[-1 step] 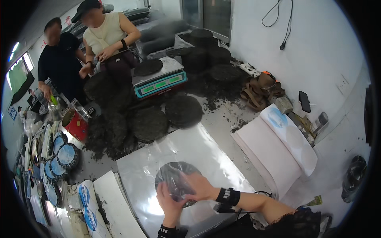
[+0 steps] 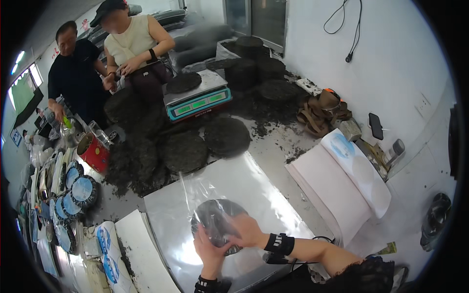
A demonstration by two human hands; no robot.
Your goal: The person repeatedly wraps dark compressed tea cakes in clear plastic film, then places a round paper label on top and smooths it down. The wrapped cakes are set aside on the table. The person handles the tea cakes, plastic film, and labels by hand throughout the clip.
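A dark, round, flat cake (image 2: 215,212) lies in clear plastic film (image 2: 195,188) on a stack of shiny sheets (image 2: 163,205) right in front of me. My left hand (image 2: 211,251) holds its near left edge through the film, thumb toward the middle. From the right, my right hand (image 2: 246,232) lies over the cake's side and gathers film, its thumb close to the left one. Both hands are closed around the wrapped cake, and some fingertips are hidden. Beyond the cake, loose film stands up in a crumpled, see-through flap.
Bare dark cakes (image 2: 227,136) and crumbs lie beyond the sheets. A teal scale (image 2: 198,105) carries one cake. Paper stacks (image 2: 322,180) flank me. Wrapped, labelled cakes (image 2: 84,191) and a red tin (image 2: 93,152) are at left. Two people (image 2: 139,36) stand across the table.
The loose film beyond the cake stands higher and spreads farther away from me. My hands stay around the cake with little shift. The person at far left has lowered their head.
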